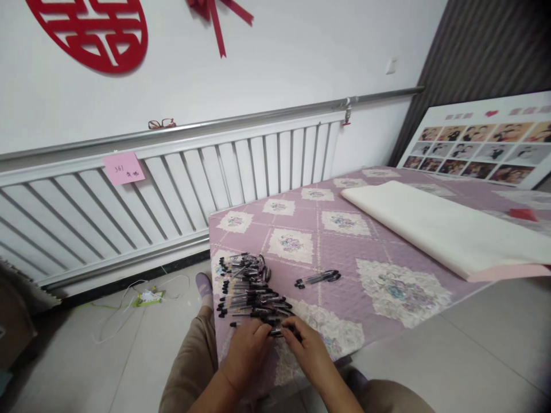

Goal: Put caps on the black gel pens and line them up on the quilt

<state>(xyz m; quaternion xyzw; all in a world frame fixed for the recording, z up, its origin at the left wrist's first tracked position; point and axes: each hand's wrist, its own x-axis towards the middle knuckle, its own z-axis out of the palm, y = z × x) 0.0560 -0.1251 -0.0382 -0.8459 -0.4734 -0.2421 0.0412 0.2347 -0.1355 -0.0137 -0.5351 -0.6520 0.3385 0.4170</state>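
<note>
A pile of several black-capped clear pens [247, 287] lies on the near corner of a purple quilted bed cover [336, 246]. My left hand [246, 350] rests at the near edge of the pile, fingers curled onto the pens. My right hand [306, 347] is beside it, its fingers pinched on a pen [282, 331] held between both hands. A small separate bunch of pens [317, 279] lies to the right of the pile, apart from both hands.
A folded cream sheet [447, 226] lies across the bed at right. A white radiator [172, 183] with a pink note [124, 168] and glasses [162, 123] lines the wall. A photo board [477, 146] leans at back right. Cables [129, 298] lie on the tiled floor.
</note>
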